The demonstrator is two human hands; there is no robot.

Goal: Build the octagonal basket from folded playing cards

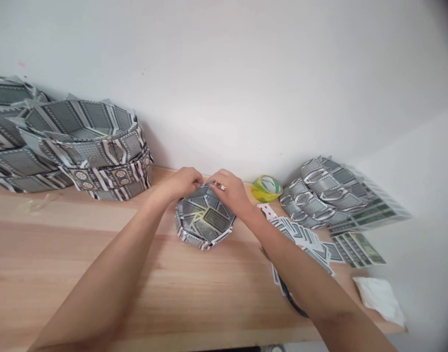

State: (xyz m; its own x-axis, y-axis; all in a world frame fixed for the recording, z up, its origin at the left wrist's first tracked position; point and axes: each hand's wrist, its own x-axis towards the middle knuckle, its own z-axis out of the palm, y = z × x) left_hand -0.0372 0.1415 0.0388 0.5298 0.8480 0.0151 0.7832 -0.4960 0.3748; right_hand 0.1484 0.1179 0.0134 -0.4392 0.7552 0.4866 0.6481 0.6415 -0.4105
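A small round basket (194, 238) made of folded playing cards stands on the wooden table, its top facing me. Yellowish tape crosses the cards on its inner floor. My left hand (187, 182) is closed at the far rim, thumb and fingers pinched on the card edge. Close beside it, my right hand (231, 190) also pinches that far rim, fingers bent. A small white spot shows at the right fingers; I cannot tell what it is. The fingertips partly hide the stretch of rim between them.
Larger card baskets (99, 159) stand at the left by the wall. A yellow tape roll (266, 189), loose playing cards (300, 234) and a bundle of folded cards (322, 190) lie to the right. A black curved object (292, 299) is partly under my right forearm. A white packet (379, 299) sits at the right edge.
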